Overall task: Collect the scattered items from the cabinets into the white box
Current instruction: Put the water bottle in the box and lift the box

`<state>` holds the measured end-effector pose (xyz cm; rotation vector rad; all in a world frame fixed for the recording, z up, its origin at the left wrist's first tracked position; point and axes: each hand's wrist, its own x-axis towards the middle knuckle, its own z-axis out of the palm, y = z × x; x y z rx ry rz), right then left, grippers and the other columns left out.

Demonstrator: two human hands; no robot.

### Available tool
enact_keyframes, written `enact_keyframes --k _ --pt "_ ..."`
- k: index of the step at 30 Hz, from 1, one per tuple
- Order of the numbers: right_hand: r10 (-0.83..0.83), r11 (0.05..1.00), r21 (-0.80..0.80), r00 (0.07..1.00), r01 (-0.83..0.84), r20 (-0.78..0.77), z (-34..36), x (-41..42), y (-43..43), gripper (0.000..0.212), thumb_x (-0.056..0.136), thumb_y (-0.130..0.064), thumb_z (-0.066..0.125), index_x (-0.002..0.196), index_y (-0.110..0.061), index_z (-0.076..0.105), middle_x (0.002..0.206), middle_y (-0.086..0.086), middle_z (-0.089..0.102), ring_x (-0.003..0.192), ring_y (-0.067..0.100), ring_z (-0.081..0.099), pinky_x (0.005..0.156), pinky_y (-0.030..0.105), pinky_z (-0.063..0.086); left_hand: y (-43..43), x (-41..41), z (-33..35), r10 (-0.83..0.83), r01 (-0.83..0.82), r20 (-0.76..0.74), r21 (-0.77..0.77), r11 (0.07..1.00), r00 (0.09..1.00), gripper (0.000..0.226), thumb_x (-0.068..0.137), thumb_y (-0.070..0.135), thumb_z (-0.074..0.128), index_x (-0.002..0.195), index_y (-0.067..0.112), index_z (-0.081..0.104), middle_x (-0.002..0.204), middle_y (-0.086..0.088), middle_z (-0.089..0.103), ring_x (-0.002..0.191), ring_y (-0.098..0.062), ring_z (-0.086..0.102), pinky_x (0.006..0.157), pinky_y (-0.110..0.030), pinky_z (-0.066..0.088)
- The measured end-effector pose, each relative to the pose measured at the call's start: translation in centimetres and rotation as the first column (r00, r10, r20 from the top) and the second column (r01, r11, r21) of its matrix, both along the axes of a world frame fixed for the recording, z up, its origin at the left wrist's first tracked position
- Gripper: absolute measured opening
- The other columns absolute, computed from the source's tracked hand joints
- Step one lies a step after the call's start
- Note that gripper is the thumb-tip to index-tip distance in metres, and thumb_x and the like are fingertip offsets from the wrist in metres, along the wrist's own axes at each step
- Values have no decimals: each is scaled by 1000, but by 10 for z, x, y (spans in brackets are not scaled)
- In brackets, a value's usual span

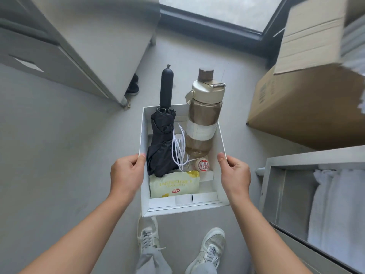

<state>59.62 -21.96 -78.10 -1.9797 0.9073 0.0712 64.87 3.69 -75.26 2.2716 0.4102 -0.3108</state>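
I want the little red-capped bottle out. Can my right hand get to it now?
Probably not yet: the right hand grips the white box, helping hold it up. The bottle lies uncovered close by, so with that hand freed, likely yes.

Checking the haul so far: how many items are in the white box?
5: black umbrella left, water bottle right, white cord between them, small red-capped bottle and yellow packet at the near end. More may hide underneath.

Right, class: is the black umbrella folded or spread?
Folded: the umbrella has its cloth bunched together, handle poking above the box rim.
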Motion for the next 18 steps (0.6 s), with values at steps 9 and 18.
enact_keyframes --k 9,18 --pt "-51 998 -12 983 54 177 123 35 -7 58 98 -43 62 54 -21 29 55 -7 17 61 16 19 57 34 20 -9 48 117 -64 70 171 -30 997 983 55 95 27 56 56 20 18 52 5 14 53 -16 15 54 -34 14" --pt "-94 996 20 965 92 243 160 40 1 58 98 -44 62 59 -16 29 58 -6 18 63 17 19 60 34 19 -6 64 155 -93 99 222 -17 995 971 51 95 29 54 58 17 21 53 5 17 53 -15 16 53 -34 15"
